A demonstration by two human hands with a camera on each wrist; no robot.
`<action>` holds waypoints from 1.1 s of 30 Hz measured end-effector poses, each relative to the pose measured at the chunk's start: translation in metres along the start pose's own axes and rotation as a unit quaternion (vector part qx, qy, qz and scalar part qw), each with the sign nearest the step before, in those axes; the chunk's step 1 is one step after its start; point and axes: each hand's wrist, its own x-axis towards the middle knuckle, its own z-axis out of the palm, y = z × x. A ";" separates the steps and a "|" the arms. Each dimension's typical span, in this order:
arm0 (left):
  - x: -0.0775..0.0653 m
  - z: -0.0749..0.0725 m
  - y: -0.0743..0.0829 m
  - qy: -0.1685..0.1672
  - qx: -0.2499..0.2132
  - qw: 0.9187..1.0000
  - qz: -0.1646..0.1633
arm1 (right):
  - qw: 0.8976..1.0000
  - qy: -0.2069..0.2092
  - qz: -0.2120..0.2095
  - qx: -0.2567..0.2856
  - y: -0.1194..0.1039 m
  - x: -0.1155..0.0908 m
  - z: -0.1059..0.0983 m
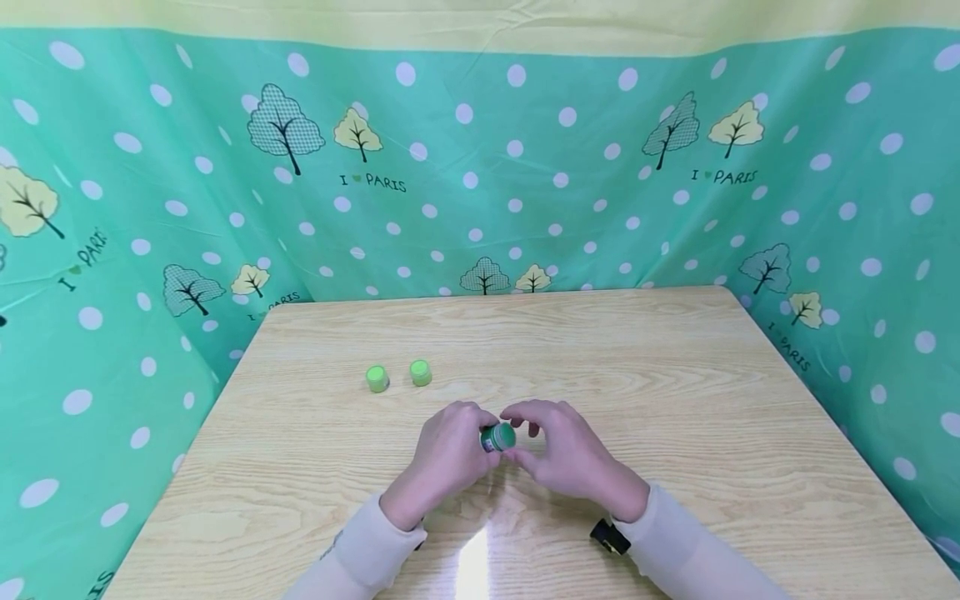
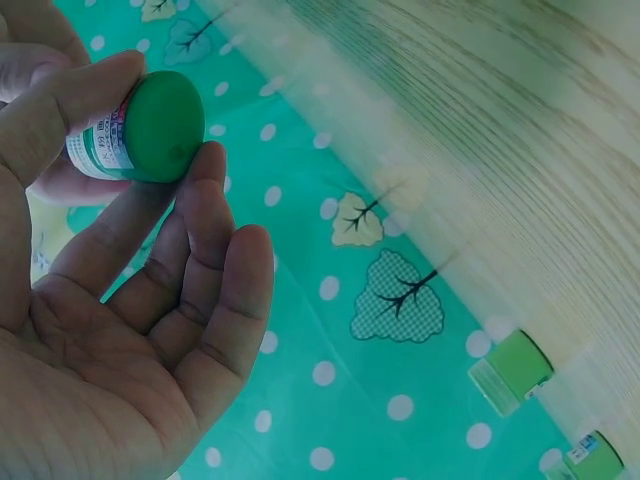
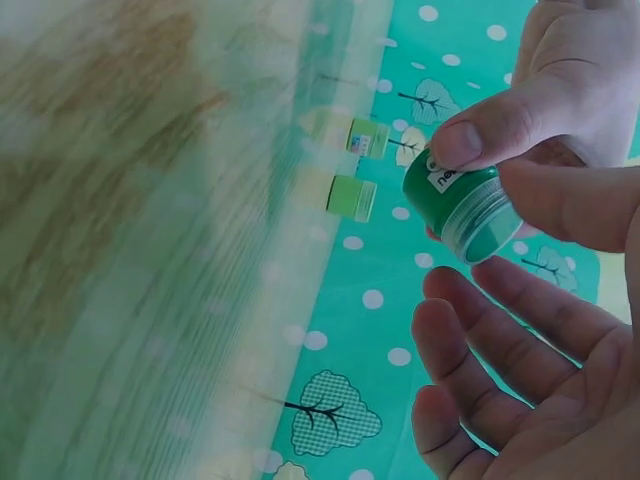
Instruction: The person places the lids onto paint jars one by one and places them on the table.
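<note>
Over the front middle of the table, my left hand (image 1: 450, 446) pinches a small dark green paint jar (image 1: 497, 437) between thumb and fingertips. The jar lies tilted on its side, its clear ridged lid (image 3: 483, 222) toward my right hand (image 1: 566, 454). A printed label (image 2: 104, 145) wraps its side, and its round green base faces the left wrist camera. My right hand's fingers are spread and gently bent around the lid end, without closing on it. Its thumb overlaps the lid's edge in the right wrist view.
Two lime green jars, one on the left (image 1: 377, 379) and one beside it (image 1: 421, 373), stand apart on the wooden table (image 1: 637, 358) beyond my left hand. A green dotted curtain (image 1: 480, 167) with tree prints hangs behind the table and along both sides.
</note>
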 end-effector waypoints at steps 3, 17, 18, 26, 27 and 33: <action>0.000 0.000 0.000 0.003 0.002 1.000 0.002 | 1.000 0.001 -0.008 -0.002 -0.001 0.000 0.001; -0.001 0.000 0.001 0.014 0.009 1.000 0.005 | 1.000 0.001 0.003 -0.010 0.000 0.000 0.003; -0.001 0.000 0.001 0.014 0.009 1.000 0.004 | 1.000 0.001 0.005 -0.011 0.000 0.000 0.003; -0.001 0.000 0.001 0.012 0.008 1.000 0.006 | 0.999 0.000 0.036 -0.012 0.000 0.001 0.004; -0.001 0.000 0.001 0.013 0.008 1.000 0.007 | 0.999 0.001 0.039 -0.011 0.000 0.001 0.004; -0.001 -0.001 0.002 0.013 0.007 1.000 0.006 | 0.999 0.002 0.044 0.000 0.002 0.001 0.004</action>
